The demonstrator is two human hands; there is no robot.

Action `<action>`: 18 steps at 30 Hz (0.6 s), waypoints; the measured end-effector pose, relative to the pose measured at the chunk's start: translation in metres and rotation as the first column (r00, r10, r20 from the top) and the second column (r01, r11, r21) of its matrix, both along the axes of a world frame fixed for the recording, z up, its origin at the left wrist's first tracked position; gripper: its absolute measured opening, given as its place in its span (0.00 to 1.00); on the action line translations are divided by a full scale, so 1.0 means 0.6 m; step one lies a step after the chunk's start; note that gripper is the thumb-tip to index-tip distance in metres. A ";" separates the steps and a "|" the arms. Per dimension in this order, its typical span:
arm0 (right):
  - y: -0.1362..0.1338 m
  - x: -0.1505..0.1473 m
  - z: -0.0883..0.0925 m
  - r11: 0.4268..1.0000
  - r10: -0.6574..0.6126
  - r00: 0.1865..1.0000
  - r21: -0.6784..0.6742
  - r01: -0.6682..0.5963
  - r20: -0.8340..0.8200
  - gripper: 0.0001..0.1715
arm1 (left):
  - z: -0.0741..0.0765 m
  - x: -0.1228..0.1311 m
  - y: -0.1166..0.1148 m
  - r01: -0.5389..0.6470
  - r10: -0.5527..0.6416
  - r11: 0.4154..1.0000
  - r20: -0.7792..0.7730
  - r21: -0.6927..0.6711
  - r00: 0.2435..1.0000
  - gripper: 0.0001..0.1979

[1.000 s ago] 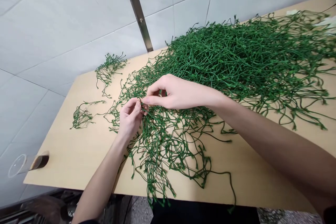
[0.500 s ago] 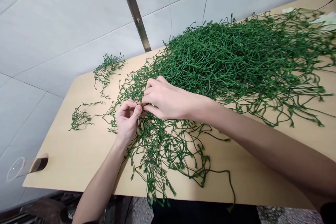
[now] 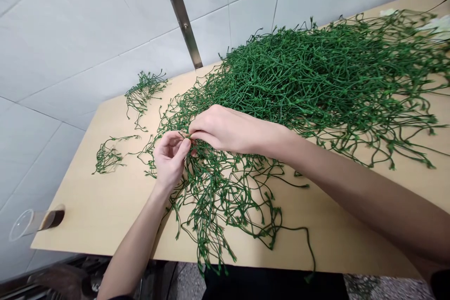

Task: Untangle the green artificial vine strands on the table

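Note:
Thin green stems with small forked tips, which look like artificial plant stems, lie heaped in a large pile point(image 3: 309, 70) on the table. A looser spread of stems point(image 3: 221, 197) fans toward the front edge below my hands. My left hand point(image 3: 170, 157) is closed in a pinch, thumb against forefinger, on a green stem point(image 3: 186, 135). Fingertip to fingertip with it, my right hand point(image 3: 221, 129) pinches at the same spot from the right. The fingers hide most of what lies between them.
Two small clumps of stems, one by the wall point(image 3: 146, 91) and one nearer point(image 3: 108, 157), lie at the left of the wooden table point(image 3: 80, 206). A clear cup with dark liquid point(image 3: 52, 219) stands at the left edge. A metal strip point(image 3: 183, 18) runs down the tiled wall.
My right hand has shifted slightly, its fingers curled lower and closer over the pinch point. My left hand holds nearly the same place, and the piles look unchanged.

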State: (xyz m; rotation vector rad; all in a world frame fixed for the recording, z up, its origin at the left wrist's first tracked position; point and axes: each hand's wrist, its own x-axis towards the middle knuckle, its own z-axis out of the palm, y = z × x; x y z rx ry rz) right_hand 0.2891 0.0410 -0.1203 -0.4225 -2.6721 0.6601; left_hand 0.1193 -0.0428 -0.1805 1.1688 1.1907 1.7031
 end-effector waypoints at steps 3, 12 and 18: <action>-0.001 0.001 0.001 0.996 0.046 0.999 -0.081 -0.048 -0.027 0.13 | -0.001 -0.001 0.001 -0.018 0.017 0.999 0.015 0.031 1.000 0.14; 0.004 0.000 -0.012 1.000 -0.001 1.000 -0.024 0.001 -0.016 0.07 | -0.012 -0.007 0.004 -0.046 0.047 0.999 -0.058 0.023 0.997 0.14; 0.003 0.001 -0.008 0.999 -0.024 0.999 0.026 0.023 0.046 0.09 | -0.024 -0.017 0.004 -0.147 0.149 0.989 -0.159 0.025 0.976 0.14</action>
